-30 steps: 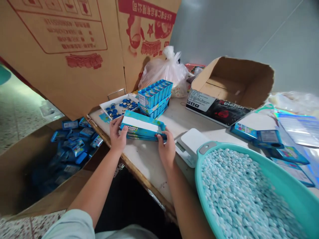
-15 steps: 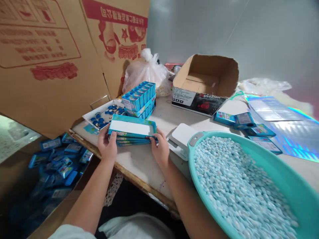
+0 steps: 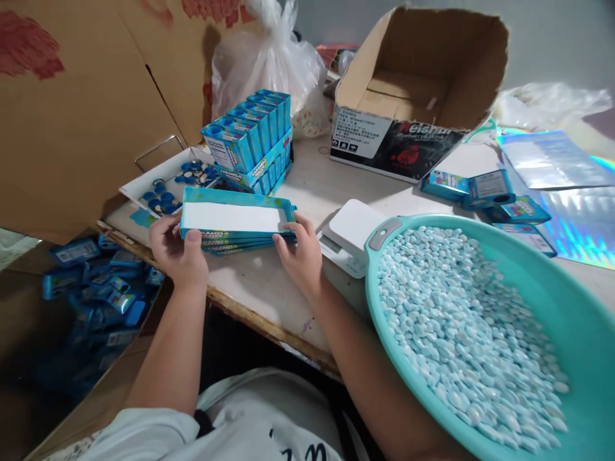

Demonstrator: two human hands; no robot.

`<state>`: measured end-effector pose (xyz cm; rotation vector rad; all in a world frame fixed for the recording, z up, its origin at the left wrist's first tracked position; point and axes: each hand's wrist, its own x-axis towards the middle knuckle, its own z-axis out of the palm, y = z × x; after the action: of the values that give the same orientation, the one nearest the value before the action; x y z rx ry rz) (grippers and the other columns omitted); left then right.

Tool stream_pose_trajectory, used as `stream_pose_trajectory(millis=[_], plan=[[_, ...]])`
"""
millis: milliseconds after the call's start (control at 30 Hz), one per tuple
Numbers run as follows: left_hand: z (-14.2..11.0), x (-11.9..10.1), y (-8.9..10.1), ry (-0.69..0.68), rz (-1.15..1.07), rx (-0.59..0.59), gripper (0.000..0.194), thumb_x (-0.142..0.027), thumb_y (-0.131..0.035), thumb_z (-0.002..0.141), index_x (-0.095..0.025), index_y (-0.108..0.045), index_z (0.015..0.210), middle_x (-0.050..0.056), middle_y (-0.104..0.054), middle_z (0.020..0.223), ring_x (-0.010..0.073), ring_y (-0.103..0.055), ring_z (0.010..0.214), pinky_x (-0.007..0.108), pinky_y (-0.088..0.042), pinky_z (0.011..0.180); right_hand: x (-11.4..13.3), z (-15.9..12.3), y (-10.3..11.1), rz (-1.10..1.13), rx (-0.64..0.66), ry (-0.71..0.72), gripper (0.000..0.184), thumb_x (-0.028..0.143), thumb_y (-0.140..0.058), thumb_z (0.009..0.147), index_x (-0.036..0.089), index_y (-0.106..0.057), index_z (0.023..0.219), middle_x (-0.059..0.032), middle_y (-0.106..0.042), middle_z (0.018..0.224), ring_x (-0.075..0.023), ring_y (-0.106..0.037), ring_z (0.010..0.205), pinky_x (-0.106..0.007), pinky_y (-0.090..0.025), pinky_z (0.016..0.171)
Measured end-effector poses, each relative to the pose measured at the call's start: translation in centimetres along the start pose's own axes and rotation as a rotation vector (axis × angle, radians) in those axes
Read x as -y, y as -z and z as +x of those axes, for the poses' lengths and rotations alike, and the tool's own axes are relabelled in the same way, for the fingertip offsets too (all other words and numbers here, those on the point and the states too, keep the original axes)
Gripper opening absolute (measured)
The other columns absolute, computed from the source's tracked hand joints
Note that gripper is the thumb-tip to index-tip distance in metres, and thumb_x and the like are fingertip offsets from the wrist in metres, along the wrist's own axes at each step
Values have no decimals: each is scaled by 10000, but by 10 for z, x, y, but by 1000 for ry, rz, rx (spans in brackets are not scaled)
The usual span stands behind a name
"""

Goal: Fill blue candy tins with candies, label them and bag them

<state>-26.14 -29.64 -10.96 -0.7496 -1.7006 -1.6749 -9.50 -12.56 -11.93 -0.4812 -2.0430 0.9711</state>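
Note:
A stack of shallow blue cardboard trays (image 3: pixel 235 216), white inside on top, sits at the table's near left part. My left hand (image 3: pixel 180 253) grips its left end, thumb on the front wall and fingers mostly hidden behind. At the right end my right hand (image 3: pixel 302 253) pinches the top tray's corner between thumb and fingers. Behind the stack stand rows of small blue candy boxes (image 3: pixel 247 137) in two tiers of trays. Beside them is a white tray (image 3: pixel 132 186) of round blue caps. A white kitchen scale (image 3: pixel 348 234) lies just right of my right hand.
A teal basin (image 3: pixel 372 294) full of pale blue candies fills the right front. Farther back are an open cardboard box (image 3: pixel 375 153), a knotted plastic bag (image 3: pixel 269 57) and loose blue boxes (image 3: pixel 490 186). Below the table's left edge, a carton holds many blue boxes (image 3: pixel 110 288).
The view has tilted downward and come closer, so the table things appear larger and higher. Both hands still hold the tray stack, with little visible change in grip.

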Motion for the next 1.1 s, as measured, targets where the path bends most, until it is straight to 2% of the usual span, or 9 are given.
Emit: stream_pose_trajectory(millis=[67,167,267,367,467,633,867,1000,1100], plan=[[0,2,0,-29,-28,-18,660,-701,-719,790,-134,-567,1090,69,-588,1075,193,-596,1035,385,-480,1026,1,0,0,-9,-4,-7,216,411,-641,955,226,-677,1062,-155,-611,1374,-267,-596,1319,-410,-510,1081],[1,0,-2,-74,-101,11,661,-655,-742,802,-107,-542,1113,128,-606,1173,243,-603,1168,434,-436,1100,1,1,1,-9,-1,-1,226,410,-647,955,210,-693,1050,-161,-615,1368,-272,-599,1315,-400,-505,1087],[1,-4,-5,-43,-82,36,719,-719,-718,786,-129,-497,1132,156,-604,1255,266,-589,1245,472,-430,1124,2,1,2,-15,22,-8,257,425,-618,977,209,-698,1091,-156,-602,1388,-272,-583,1334,-402,-484,1111],[1,-4,-6,-2,-36,37,739,-768,-689,777,-149,-480,1122,141,-623,1234,257,-599,1234,485,-452,1112,1,2,3,-21,50,-12,293,421,-516,1029,207,-705,1095,-149,-608,1382,-264,-553,1368,-414,-462,1137],[2,-2,-6,-20,-68,47,694,-713,-713,799,-133,-495,1114,157,-635,1240,251,-614,1216,489,-460,1107,0,2,1,-27,71,-19,359,400,-425,1062,197,-721,1055,-147,-622,1367,-264,-506,1411,-438,-421,1177],[2,-1,-6,1,-28,56,715,-757,-687,792,-146,-487,1105,157,-619,1265,254,-596,1253,511,-427,1149,-4,1,-3,-56,88,-33,376,398,-417,1059,187,-728,1034,-149,-580,1436,-289,-475,1426,-474,-370,1218],[1,0,-7,24,-34,51,671,-740,-684,790,-174,-504,1103,144,-635,1263,269,-600,1269,485,-441,1148,-7,1,-3,-101,105,10,362,375,-418,1062,172,-711,1000,-166,-589,1429,-294,-487,1420,-471,-383,1210],[0,-2,-7,55,-35,44,662,-765,-676,763,-212,-511,1087,127,-641,1276,284,-614,1267,464,-465,1125,-8,1,-2,-107,91,37,348,385,-415,1064,194,-706,1046,-139,-615,1403,-275,-505,1409,-462,-414,1192],[1,-3,-8,57,-62,40,643,-743,-685,768,-210,-522,1089,132,-649,1285,281,-622,1258,459,-472,1116,-8,1,-2,-97,92,39,358,394,-415,1064,185,-704,1095,-153,-612,1405,-284,-505,1408,-471,-423,1182]])
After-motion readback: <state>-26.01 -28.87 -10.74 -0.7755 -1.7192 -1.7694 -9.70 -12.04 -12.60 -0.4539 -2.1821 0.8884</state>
